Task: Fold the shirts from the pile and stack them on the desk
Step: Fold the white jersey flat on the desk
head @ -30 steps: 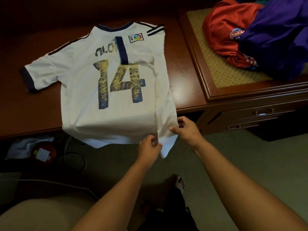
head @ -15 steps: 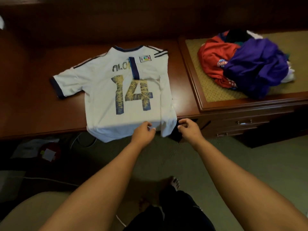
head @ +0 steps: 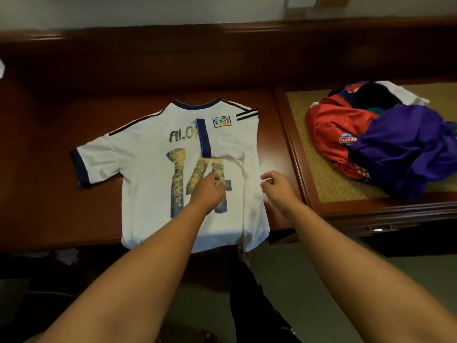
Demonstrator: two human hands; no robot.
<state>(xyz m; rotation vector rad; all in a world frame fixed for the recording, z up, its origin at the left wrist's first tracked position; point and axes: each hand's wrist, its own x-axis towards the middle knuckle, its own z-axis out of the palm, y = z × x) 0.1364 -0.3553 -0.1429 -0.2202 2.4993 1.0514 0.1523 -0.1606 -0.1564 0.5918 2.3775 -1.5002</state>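
A white jersey with the number 14 lies back-up on the dark wooden desk. Its right side is folded inward, with the sleeve lying over the middle. The hem hangs over the desk's front edge. My left hand pinches the fabric over the printed number. My right hand pinches the folded right edge of the jersey, with a bit of white cloth between thumb and fingers. The pile of shirts, red and purple on top, lies to the right.
The pile sits on a lower cabinet with a woven top and drawers below. A wall with a socket plate runs behind the desk. Clutter and cables lie on the floor under the desk. My leg and foot are below.
Both hands have moved from the jersey's hanging hem up to its middle, over the desk. The view has lifted, showing more of the wall and desk.
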